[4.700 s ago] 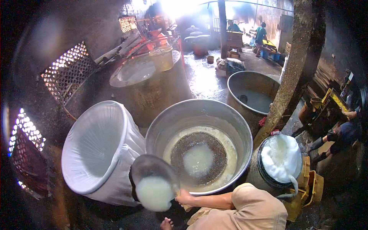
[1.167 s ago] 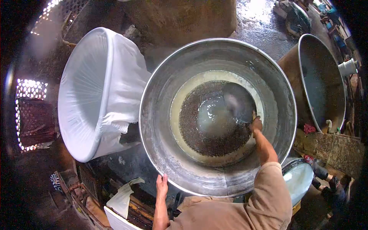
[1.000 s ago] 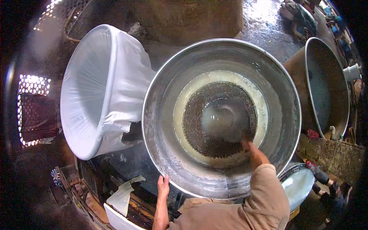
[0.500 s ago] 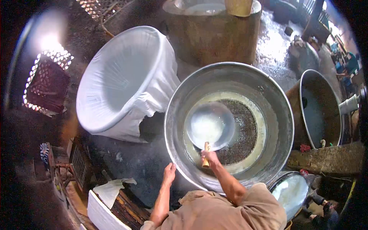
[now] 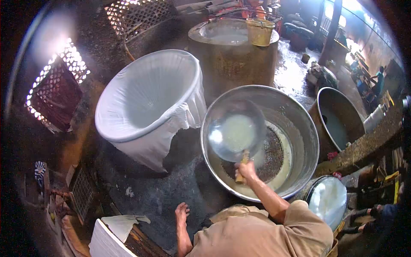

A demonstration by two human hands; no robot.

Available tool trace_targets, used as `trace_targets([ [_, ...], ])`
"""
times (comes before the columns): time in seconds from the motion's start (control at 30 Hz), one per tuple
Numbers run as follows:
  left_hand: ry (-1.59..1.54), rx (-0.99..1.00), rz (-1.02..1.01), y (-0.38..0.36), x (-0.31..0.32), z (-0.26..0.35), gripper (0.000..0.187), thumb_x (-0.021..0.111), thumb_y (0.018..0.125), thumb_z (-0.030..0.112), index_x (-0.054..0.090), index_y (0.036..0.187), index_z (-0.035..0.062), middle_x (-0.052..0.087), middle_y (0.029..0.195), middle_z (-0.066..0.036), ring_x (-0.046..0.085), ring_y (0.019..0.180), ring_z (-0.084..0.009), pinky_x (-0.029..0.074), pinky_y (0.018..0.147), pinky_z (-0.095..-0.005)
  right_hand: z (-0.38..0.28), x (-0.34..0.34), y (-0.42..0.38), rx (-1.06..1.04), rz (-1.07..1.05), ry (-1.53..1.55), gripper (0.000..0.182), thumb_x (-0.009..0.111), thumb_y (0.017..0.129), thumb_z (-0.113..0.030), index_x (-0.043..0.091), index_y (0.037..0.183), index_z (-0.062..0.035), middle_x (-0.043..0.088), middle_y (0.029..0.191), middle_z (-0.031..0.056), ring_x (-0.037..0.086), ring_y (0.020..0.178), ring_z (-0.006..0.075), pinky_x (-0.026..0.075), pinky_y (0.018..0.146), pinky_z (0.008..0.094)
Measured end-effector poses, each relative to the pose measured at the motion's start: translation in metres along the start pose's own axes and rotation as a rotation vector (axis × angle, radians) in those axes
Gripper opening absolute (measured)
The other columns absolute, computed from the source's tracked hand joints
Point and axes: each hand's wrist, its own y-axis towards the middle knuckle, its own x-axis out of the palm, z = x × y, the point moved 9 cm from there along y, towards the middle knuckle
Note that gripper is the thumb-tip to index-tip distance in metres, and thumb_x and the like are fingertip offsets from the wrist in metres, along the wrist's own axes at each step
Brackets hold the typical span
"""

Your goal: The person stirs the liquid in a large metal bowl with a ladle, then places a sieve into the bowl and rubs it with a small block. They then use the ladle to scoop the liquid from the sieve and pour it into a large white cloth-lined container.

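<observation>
My right hand (image 5: 245, 170) is wrapped round the short wooden handle of a large metal ladle (image 5: 237, 130). Its wide bowl holds some pale liquid and is over the left part of a big round metal vat (image 5: 316, 147). Inside the vat, a dark woven mesh disc (image 5: 274, 150) shows at the bottom, ringed by pale liquid; the ladle hides part of it. My left hand (image 5: 182, 210) hangs over the dark floor, off the vat, with its fingers loosely bent and nothing in them. Left of the vat stands a tub lined with white cloth (image 5: 147, 92).
Behind is a large round tank (image 5: 235, 64) with a yellowish bucket (image 5: 260, 33) at its rim. Another metal vat (image 5: 319, 113) stands to the right, and a plastic-covered container (image 5: 329, 199) near my right side. A white box (image 5: 109, 242) is at lower left.
The ladle has come up from the bottom of the vat with liquid in it. My left hand has left the vat's rim and dropped lower. The view has tilted upward.
</observation>
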Motion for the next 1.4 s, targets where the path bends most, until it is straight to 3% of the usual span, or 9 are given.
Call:
trace_targets([
  [0.23, 0.061, 0.033, -0.088, -0.011, 0.015, 0.029, 0.040, 0.054, 0.081, 0.030, 0.050, 0.111, 0.0044, 0.057, 0.100, -0.006, 0.055, 0.076, -0.0129, 0.042, 0.064, -0.0252, 0.023, 0.058, -0.046, -0.079, -0.136, -0.269, 0.034, 0.060, 0.069, -0.007, 0.038, 0.095, -0.0008, 0.050, 0.070, 0.0102, 0.050, 0.049, 0.0167, 0.039, 0.039, 0.0316],
  [0.33, 0.111, 0.051, -0.170, -0.004, 0.042, 0.044, 0.042, 0.052, 0.082, 0.032, 0.049, 0.112, 0.0042, 0.057, 0.101, -0.005, 0.054, 0.078, -0.0121, 0.041, 0.065, -0.0241, -0.035, 0.057, -0.062, -0.827, 0.022, -0.447, 0.025, 0.061, 0.071, -0.014, 0.046, 0.085, -0.0006, 0.050, 0.063, 0.0067, 0.046, 0.045, 0.0126, 0.037, 0.040, 0.0281],
  [0.47, 0.181, 0.048, -0.219, 0.000, 0.079, 0.066, 0.043, 0.050, 0.082, 0.033, 0.048, 0.113, 0.0033, 0.056, 0.102, -0.006, 0.053, 0.080, -0.0114, 0.040, 0.066, -0.0230, -0.043, 0.052, -0.024, -0.325, -0.308, 0.030, 0.021, 0.062, 0.070, -0.017, 0.053, 0.057, -0.0036, 0.050, 0.046, 0.0009, 0.045, 0.040, 0.0080, 0.034, 0.039, 0.0237],
  [0.73, 0.330, 0.035, -0.213, 0.045, 0.167, 0.071, 0.041, 0.049, 0.084, 0.022, 0.044, 0.115, -0.0042, 0.056, 0.099, -0.011, 0.055, 0.086, -0.0199, 0.042, 0.076, -0.0291, 0.082, -0.100, 0.111, 0.236, -0.016, -0.072, 0.013, 0.061, 0.071, -0.010, 0.053, 0.074, 0.0005, 0.051, 0.055, 0.0045, 0.049, 0.044, 0.0135, 0.040, 0.040, 0.0282],
  [0.9, 0.726, 0.172, -0.175, 0.051, 0.193, 0.087, 0.030, 0.050, 0.084, 0.022, 0.048, 0.097, -0.0059, 0.056, 0.086, -0.015, 0.053, 0.079, -0.0229, 0.041, 0.070, -0.0333, 0.204, -0.250, 0.256, 0.212, 0.235, -0.709, 0.011, 0.059, 0.069, -0.006, 0.050, 0.063, -0.0052, 0.047, 0.050, 0.0057, 0.050, 0.042, 0.0190, 0.039, 0.036, 0.0343],
  [0.97, 0.705, 0.207, -0.108, 0.042, 0.199, 0.102, 0.023, 0.051, 0.083, 0.019, 0.046, 0.087, -0.0038, 0.053, 0.078, -0.014, 0.050, 0.073, -0.0202, 0.040, 0.067, -0.0323, 0.270, -0.313, 0.327, 0.278, 0.179, -0.222, 0.017, 0.059, 0.068, -0.007, 0.052, 0.083, -0.0009, 0.056, 0.073, 0.0079, 0.055, 0.064, 0.0234, 0.045, 0.055, 0.0377],
  [1.03, 0.740, 0.118, -0.105, 0.039, 0.202, 0.106, 0.019, 0.051, 0.083, 0.016, 0.046, 0.086, -0.0024, 0.052, 0.075, -0.012, 0.047, 0.068, -0.0190, 0.039, 0.065, -0.0314, 0.089, -0.318, 0.285, 0.150, 0.446, -0.828, 0.041, 0.062, 0.069, -0.014, 0.044, 0.102, 0.0015, 0.055, 0.094, 0.0165, 0.054, 0.083, 0.0275, 0.045, 0.070, 0.0388],
  [1.2, 0.614, 0.066, -0.129, 0.036, 0.208, 0.106, 0.017, 0.048, 0.086, 0.014, 0.045, 0.093, -0.0007, 0.053, 0.078, -0.008, 0.047, 0.069, -0.0150, 0.039, 0.065, -0.0292, 0.064, -0.348, 0.323, 0.284, 0.329, -1.191, 0.052, 0.066, 0.068, -0.020, 0.040, 0.107, 0.0006, 0.055, 0.097, 0.0210, 0.055, 0.090, 0.0348, 0.046, 0.075, 0.0419],
  [1.4, 0.664, 0.035, -0.051, 0.028, 0.209, 0.114, 0.022, 0.050, 0.086, 0.020, 0.046, 0.095, 0.0000, 0.054, 0.079, -0.009, 0.049, 0.072, -0.0155, 0.039, 0.066, -0.0292, 0.275, -0.299, 0.284, 0.527, -0.092, -0.400, 0.032, 0.054, 0.078, -0.026, 0.052, 0.100, -0.0028, 0.056, 0.091, 0.0103, 0.053, 0.084, 0.0249, 0.045, 0.065, 0.0374],
])
